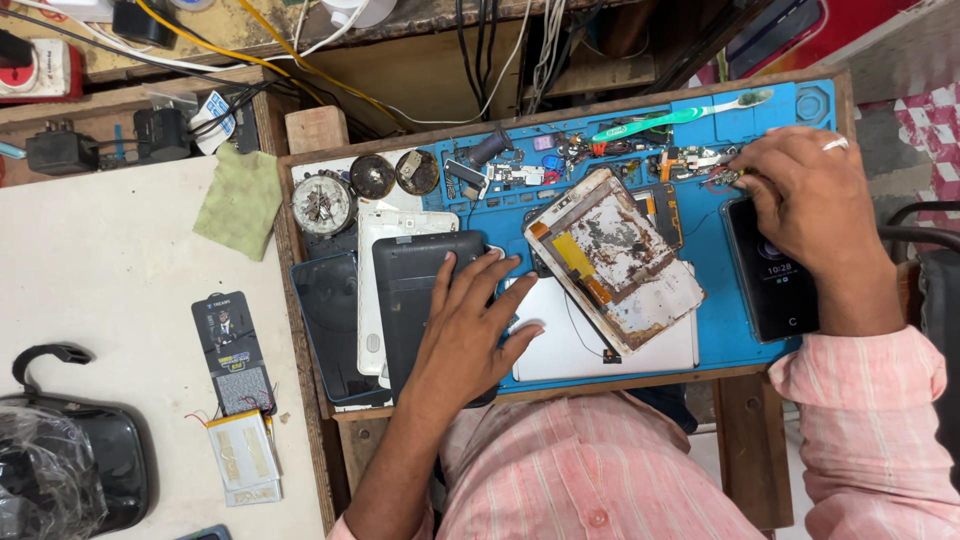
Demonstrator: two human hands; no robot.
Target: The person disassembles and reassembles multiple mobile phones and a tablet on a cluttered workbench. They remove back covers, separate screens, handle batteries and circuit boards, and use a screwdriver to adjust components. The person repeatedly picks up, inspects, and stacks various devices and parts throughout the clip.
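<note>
The left hand (468, 325) lies flat, palm down, on a dark tablet (420, 300) near the front edge of the blue mat (735, 330). Its fingers are spread and nearly straight; the fingertips (510, 265) reach past the tablet's right edge toward a white panel (600, 350). It presses rather than grips: nothing is closed inside it.

The tablet sits on top of a white case (385, 235), which shows above and to its left. Left of both lies a dark glass sheet (325, 310), partly under them.

The right hand (805, 195) is at the mat's far right corner, knuckles up, fingers curled downward over a cluster of small parts (705, 165). A ring shows on one finger. The fingertips are bunched together at the parts, but whether they pinch anything I cannot tell, as the hand hides them. Its wrist lies across a black phone (775, 280) with a lit screen, which rests on the mat's right side.

Between the hands an opened device (615, 260), its inside worn and patchy with yellow strips, lies tilted on the white panel. A green toothbrush (680, 115) lies along the mat's far edge. Round metal tins (322, 203) stand at the mat's left far corner. On the white table (110, 270) to the left lie a green cloth (240, 200) and a flat battery (243, 455).
</note>
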